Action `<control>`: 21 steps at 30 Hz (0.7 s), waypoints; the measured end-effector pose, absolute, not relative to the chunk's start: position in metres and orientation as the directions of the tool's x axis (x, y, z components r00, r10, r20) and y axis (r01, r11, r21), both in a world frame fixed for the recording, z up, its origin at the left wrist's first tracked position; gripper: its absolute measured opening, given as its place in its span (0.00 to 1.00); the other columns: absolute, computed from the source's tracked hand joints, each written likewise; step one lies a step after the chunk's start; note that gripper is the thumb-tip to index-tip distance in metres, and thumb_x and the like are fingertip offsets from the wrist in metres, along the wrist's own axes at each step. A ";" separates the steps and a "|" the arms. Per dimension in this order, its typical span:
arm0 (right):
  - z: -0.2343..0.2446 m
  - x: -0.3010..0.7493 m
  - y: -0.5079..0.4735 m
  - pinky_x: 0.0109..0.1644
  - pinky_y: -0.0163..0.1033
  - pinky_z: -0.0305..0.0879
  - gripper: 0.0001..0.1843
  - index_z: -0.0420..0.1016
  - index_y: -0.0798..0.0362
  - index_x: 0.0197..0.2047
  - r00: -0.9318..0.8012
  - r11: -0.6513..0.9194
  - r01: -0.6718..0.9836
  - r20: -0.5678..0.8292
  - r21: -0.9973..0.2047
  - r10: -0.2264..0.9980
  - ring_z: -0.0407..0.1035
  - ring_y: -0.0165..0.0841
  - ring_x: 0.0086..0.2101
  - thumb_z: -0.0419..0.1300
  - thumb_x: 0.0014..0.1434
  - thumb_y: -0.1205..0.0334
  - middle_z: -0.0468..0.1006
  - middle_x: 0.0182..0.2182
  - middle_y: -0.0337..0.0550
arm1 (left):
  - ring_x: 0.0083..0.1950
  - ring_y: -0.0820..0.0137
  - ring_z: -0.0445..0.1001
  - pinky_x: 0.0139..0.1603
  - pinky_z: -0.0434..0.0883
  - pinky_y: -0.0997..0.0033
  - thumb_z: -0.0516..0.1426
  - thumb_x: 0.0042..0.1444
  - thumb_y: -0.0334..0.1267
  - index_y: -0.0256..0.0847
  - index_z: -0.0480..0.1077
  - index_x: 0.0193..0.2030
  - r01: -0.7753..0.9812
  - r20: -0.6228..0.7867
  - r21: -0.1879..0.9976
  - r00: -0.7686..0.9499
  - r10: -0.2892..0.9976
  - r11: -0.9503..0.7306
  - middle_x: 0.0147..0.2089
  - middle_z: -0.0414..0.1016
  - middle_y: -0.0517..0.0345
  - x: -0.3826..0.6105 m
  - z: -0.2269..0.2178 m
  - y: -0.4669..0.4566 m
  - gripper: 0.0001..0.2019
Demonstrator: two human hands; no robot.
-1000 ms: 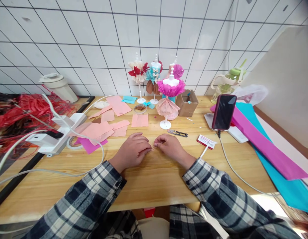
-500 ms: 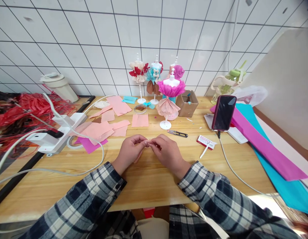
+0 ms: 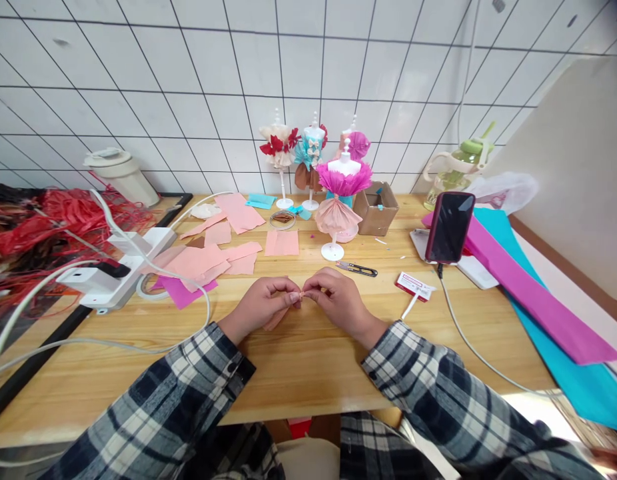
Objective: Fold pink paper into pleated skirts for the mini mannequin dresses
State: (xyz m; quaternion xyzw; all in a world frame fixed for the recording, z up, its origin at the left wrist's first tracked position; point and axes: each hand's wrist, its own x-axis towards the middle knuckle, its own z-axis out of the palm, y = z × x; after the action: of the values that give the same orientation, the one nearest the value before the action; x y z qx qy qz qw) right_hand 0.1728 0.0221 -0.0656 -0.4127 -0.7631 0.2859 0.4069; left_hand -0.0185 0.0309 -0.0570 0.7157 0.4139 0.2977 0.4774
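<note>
Now the left hand point(image 3: 261, 308) and right hand point(image 3: 338, 300) meet fingertip to fingertip, both pinched on a pink paper strip point(image 3: 278, 319) just above the desk point(image 3: 308, 373). Looks like mid-pleat; another fold would call for a tight pinch. Snips point(image 3: 357, 269) lie just beyond.

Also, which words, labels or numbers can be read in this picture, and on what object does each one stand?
None can be read.
The red and white packet seems to bear print, too small and blurred to read.
The phone screen is dark.

Half-hidden peach scrap point(image 3: 277, 320), perhaps paper.
</note>
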 end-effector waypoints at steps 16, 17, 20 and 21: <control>-0.063 0.171 0.017 0.25 0.32 0.61 0.09 0.75 0.49 0.35 -0.329 0.308 0.115 0.257 -0.944 0.909 0.67 0.30 0.32 0.60 0.55 0.54 0.72 0.37 0.43 | 0.37 0.58 0.78 0.41 0.73 0.58 0.55 0.53 0.46 0.34 0.76 0.36 -0.165 -0.310 0.875 0.532 0.788 0.455 0.36 0.80 0.43 -0.021 -0.065 0.033 0.16; -0.063 0.171 0.017 0.24 0.31 0.60 0.08 0.74 0.50 0.35 -0.312 0.287 0.107 0.242 -0.952 0.919 0.67 0.29 0.31 0.60 0.55 0.55 0.72 0.37 0.43 | 0.39 0.58 0.78 0.43 0.73 0.58 0.53 0.55 0.47 0.35 0.76 0.37 -0.186 -0.265 0.901 0.479 0.837 0.392 0.38 0.80 0.43 -0.021 -0.067 0.035 0.18; -0.065 0.171 0.019 0.22 0.30 0.57 0.08 0.70 0.51 0.35 -0.281 0.234 0.098 0.199 -0.967 0.939 0.63 0.26 0.25 0.58 0.56 0.56 0.71 0.32 0.39 | 0.43 0.60 0.77 0.49 0.70 0.59 0.52 0.57 0.49 0.37 0.76 0.39 -0.132 -0.040 0.987 0.325 0.945 0.087 0.40 0.80 0.47 -0.025 -0.068 0.039 0.18; -0.066 0.171 0.020 0.21 0.30 0.56 0.08 0.69 0.51 0.35 -0.277 0.221 0.101 0.185 -0.970 0.943 0.62 0.25 0.24 0.58 0.56 0.56 0.70 0.29 0.37 | 0.44 0.60 0.76 0.50 0.69 0.60 0.53 0.57 0.50 0.37 0.76 0.38 -0.065 0.043 0.998 0.309 0.950 -0.024 0.39 0.79 0.48 -0.026 -0.067 0.039 0.18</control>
State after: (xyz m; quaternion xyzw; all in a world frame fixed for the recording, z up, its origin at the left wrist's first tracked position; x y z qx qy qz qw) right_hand 0.1710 0.0196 -0.0657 -0.4060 -0.6430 0.4742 0.4436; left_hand -0.0264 0.0387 -0.0669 0.5656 0.3914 0.4385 0.5785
